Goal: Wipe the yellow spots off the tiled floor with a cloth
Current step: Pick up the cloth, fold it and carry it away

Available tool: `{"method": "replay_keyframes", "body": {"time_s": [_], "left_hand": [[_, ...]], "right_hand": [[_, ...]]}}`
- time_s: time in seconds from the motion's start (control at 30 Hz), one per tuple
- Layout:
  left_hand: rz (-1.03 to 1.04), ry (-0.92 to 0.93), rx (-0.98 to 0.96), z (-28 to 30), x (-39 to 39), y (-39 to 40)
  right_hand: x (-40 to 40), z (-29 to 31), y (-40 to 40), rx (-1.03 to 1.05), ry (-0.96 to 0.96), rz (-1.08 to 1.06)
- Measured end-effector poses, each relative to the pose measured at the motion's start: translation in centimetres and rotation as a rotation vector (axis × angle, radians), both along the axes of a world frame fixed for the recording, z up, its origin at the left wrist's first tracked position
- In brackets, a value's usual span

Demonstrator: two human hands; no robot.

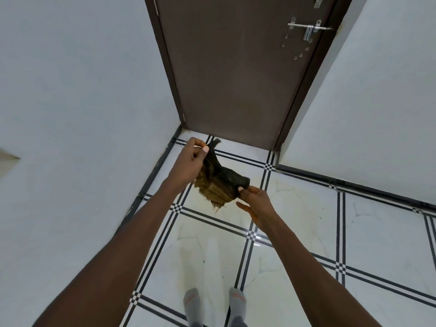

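I hold a small dark cloth (220, 181) with frayed brown-yellow edges in the air in front of me, above the floor. My left hand (191, 161) pinches its upper corner between thumb and fingers. My right hand (256, 204) pinches its lower right corner with thumb and forefinger, the other fingers spread. Below the cloth, the white tiled floor (306, 232) carries a faint yellowish smear (231, 208) on the tile under my hands, and a paler yellowish trace (188, 253) nearer my feet.
A shut brown door (236, 67) with a metal bolt (309, 28) stands straight ahead. White walls close in on the left (82, 90) and right (377, 102). My feet in grey socks (214, 305) stand at the bottom. Black lines cross the tiles.
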State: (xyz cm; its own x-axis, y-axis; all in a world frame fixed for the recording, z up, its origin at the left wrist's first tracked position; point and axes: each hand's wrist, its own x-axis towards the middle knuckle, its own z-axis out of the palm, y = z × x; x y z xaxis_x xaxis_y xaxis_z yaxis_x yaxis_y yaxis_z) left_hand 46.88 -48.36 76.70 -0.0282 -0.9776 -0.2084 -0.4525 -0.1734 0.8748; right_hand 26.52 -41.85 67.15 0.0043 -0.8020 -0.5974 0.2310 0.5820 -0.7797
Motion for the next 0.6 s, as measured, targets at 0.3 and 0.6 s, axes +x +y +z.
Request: {"method": "replay_keyframes", "body": {"time_s": [0.3,0.6], "left_hand": [[-0.353,-0.158,-0.092,6.2,-0.6,-0.4],[-0.256,-0.084,-0.182,11.1,1.3,-1.9]], "right_hand": [[-1.3,6.3,-4.6,-0.537,0.487,0.424],[0.0,7.7,-5.7,-0.487,0.252,0.763]]}}
